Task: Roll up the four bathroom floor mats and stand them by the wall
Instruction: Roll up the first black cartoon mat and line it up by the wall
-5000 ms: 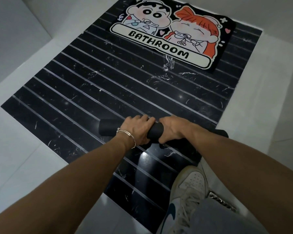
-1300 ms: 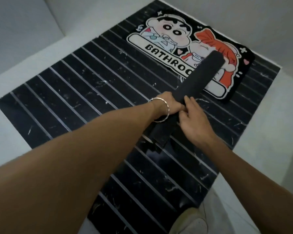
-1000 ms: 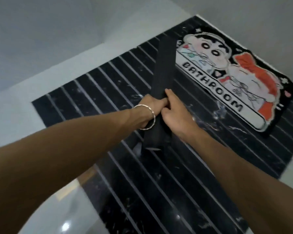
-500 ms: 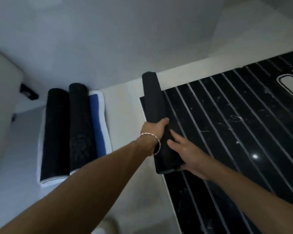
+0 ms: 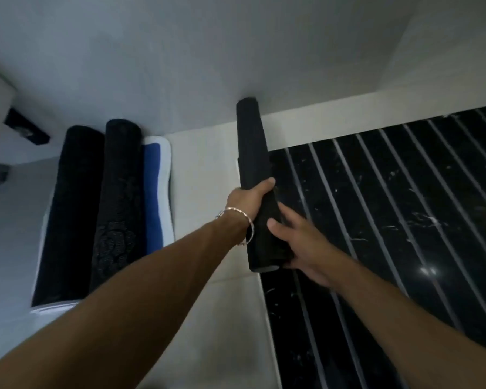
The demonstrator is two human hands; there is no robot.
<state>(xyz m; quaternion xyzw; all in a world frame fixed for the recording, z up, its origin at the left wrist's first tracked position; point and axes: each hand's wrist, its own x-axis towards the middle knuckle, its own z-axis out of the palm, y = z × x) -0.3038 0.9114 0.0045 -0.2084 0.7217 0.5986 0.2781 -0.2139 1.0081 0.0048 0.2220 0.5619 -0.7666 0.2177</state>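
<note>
The left hand (image 5: 247,199) gripped the rolled black mat (image 5: 254,164) around its middle, and the right hand (image 5: 300,242) wrapped its near end. The roll's far end met the foot of the wall (image 5: 180,66), over the edge where the striped black floor (image 5: 390,220) gave way to a pale strip (image 5: 205,178). That strip lay bare between the roll and the blue-and-white mat (image 5: 157,186), beside two dark rolls (image 5: 118,197) that touched each other
</note>
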